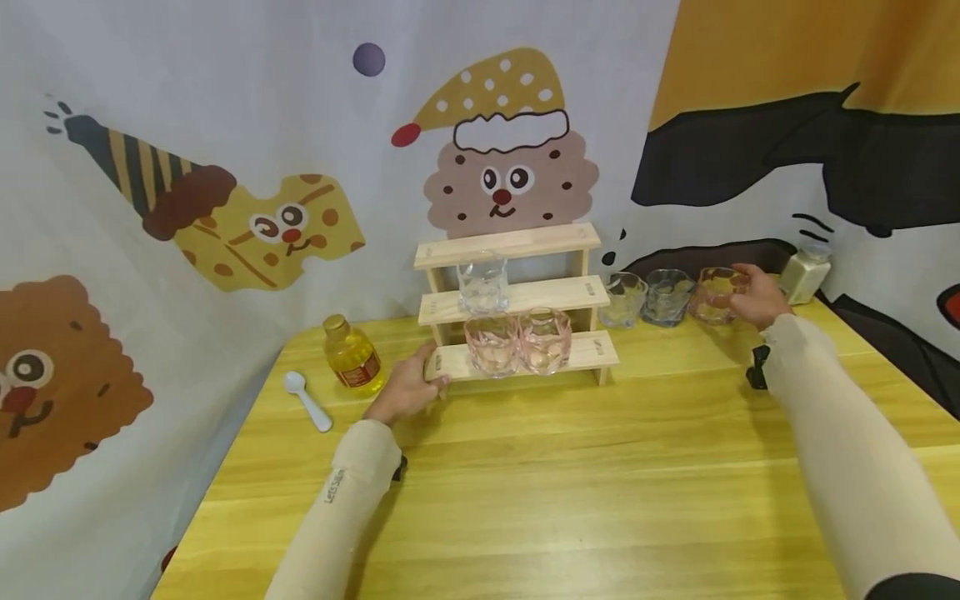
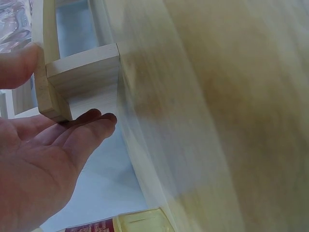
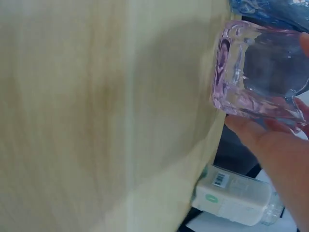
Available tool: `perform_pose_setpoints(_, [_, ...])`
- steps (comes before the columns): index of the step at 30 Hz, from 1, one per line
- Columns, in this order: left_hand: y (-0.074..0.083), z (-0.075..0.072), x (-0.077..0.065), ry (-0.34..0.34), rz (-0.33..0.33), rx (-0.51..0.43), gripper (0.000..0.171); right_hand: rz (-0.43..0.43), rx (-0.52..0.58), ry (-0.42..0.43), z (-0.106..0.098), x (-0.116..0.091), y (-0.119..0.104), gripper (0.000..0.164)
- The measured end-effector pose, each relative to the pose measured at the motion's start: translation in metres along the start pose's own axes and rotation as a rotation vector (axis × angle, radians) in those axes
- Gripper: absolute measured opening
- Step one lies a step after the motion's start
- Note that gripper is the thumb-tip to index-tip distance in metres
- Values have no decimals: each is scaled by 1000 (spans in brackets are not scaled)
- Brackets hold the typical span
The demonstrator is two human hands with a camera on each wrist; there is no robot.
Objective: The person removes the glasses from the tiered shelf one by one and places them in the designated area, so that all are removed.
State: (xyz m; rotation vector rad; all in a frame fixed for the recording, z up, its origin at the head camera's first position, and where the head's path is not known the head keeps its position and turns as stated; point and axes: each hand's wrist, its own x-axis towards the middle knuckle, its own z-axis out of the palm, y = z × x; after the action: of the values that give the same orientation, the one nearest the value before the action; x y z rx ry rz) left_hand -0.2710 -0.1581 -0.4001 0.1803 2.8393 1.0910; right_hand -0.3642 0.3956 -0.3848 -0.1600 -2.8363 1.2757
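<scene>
Right hand (image 1: 763,300) first: I have it curled round the pink glass (image 1: 711,300) at the right-hand end of a row at the back of the worktop (image 1: 600,483), just beside the blue glass (image 1: 666,300). In the right wrist view I see fingers on opposite sides of the glass, spread only about as wide as its body. Whether the base bears on the worktop, I can't tell.

Handling, then. The base looks thick, so I'd reckon on a solid little weight sitting low, with no give in the wall at all. It's smooth and shiny, likely to slip under a lazy pinch, and it could chip against a neighbour. I'd take it by opposite sides of the body, below the rim, firm but without a hard squeeze; the moulded folds should give the fingertips some purchase.

Over to the left hand (image 1: 408,385): it holds the left end of the wooden shelf (image 1: 555,295), thumb on the lowest step, the other fingers stretched out by the end leg, so the gap is roughly the board's end between them. The shelf looks light and stiff, easy to nudge, and that end is a sound place to steady it, because two more pink glasses (image 1: 545,343) stand on that very step.
</scene>
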Motion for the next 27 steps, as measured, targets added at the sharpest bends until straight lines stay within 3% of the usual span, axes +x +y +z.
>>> perform_pose_setpoints(10, [-3,0,0,0,14,10,71,9,-223,-208,-18,10,-13,95])
perform_pose_setpoints(13, [-3,-2,-1,5,17,16,71,12,-254,-230,-20,15,-18,94])
perform_pose_setpoints(21, [-1,-5,-1,7,40,47,70,-5,-236,-182,-16,12,-22,93])
perform_pose_setpoints(27, [-1,-4,-1,5,25,32,70,-56,-234,-54,-16,6,-23,91])
